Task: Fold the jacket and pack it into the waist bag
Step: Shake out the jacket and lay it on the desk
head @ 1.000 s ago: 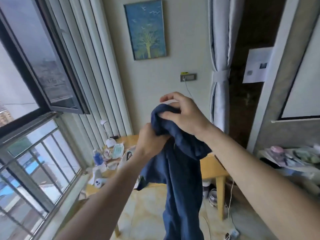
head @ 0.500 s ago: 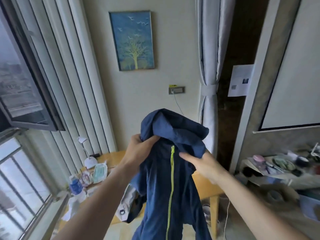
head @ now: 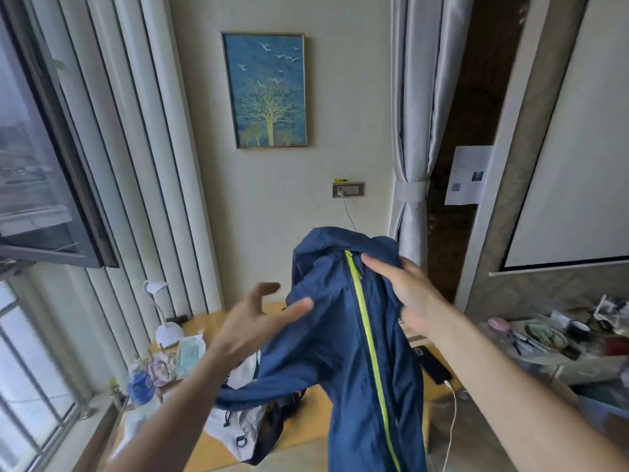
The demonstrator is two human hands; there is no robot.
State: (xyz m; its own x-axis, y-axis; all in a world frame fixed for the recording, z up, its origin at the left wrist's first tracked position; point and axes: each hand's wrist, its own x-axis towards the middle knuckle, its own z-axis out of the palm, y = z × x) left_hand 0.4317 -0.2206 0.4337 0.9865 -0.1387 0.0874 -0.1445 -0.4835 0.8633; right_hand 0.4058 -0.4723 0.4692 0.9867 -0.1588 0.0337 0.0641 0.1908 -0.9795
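Jacket (head: 354, 335) is hanging in mid-air above the wooden table (head: 316, 413), long axis vertical along the yellow zipper (head: 366, 328). Right hand (head: 406, 294) is gripping its collar area. Left hand (head: 252, 321) is hovering unclenched just left, fingertips touching the fabric, nearer the dangling sleeve (head: 272, 379).

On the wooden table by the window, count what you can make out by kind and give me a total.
Desk lamp: 1
Water bottle with blue label: 1
Packet of face masks: 1
Dark phone on a white cable: 1
Grey and white bag, partly behind the blue jacket: 1
Total: 5. More small clutter near the bottle is too blurred to name.
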